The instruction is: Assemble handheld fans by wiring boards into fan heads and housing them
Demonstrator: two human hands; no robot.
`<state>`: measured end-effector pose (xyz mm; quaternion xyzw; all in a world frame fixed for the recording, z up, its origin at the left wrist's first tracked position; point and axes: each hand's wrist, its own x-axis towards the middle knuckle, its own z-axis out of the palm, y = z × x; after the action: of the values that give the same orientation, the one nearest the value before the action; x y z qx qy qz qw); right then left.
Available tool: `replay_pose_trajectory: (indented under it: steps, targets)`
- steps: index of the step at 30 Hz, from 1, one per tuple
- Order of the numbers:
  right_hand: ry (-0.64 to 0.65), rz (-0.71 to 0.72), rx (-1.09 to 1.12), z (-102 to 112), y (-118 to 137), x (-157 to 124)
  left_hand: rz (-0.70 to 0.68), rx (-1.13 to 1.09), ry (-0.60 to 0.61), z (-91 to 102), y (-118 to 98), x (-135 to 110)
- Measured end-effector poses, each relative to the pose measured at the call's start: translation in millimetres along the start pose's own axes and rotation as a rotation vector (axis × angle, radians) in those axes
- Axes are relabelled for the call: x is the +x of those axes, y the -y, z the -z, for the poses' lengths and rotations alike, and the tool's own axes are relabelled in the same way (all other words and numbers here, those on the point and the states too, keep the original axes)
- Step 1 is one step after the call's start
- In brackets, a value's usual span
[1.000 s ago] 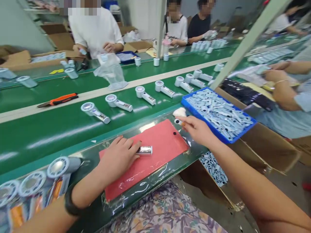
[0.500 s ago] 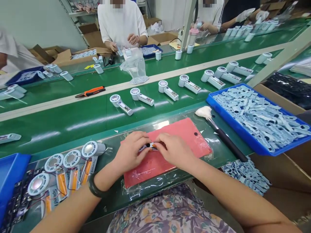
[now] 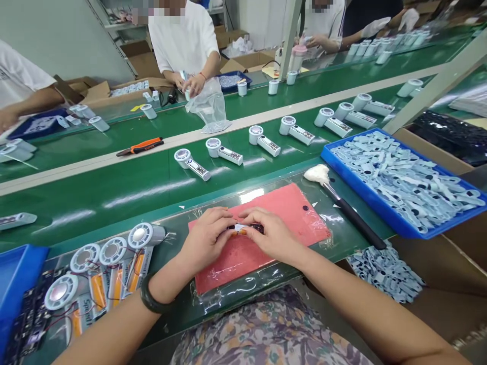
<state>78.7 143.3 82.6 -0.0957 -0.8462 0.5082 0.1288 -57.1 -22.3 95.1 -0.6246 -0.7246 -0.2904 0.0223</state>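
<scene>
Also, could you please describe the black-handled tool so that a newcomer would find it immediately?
Find the blue tray heaped with pale blue parts, right of the red mat. Between them, the black-handled tool lies slantwise. Unlike its neighbours, it is long and thin, with a white lump at its far end.

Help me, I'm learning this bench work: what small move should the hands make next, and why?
I'd probably press the small pale part gently before letting go: the left hand and right hand both grip it over the red mat, a dark piece shows by the right hand, and the hands hide whether it is seated.
</scene>
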Motion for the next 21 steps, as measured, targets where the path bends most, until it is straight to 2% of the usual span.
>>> replay_pose_trajectory:
  steps: [2, 5, 7, 9, 12, 15, 18, 21]
  targets:
    - [-0.001, 0.009, -0.054, 1, 3, 0, -0.012, 0.014, -0.014, -2.0, 1, -1]
    - [0.023, -0.076, -0.022, 1, 0, 6, -0.014, 0.036, -0.007, -1.7, 1, 1]
    - [0.069, -0.118, 0.036, 2, -4, 9, -0.008, 0.057, 0.005, 1.7, 0, 2]
    - [0.118, -0.097, 0.028, 4, -7, 7, -0.02, 0.075, 0.025, 6.3, -4, 1]
    - [0.2, 0.013, -0.142, 7, -5, -7, -0.04, 0.098, 0.076, 9.6, -14, -11]
    - [0.27, 0.113, -0.337, 4, -1, -23, -0.023, 0.158, 0.116, 4.3, -25, -25]
    - [0.253, 0.147, -0.482, -5, 0, -29, 0.017, 0.255, 0.116, -3.6, -33, -31]
    - [0.235, 0.149, -0.571, -10, -3, -26, 0.01, 0.281, 0.125, -5.6, -34, -27]
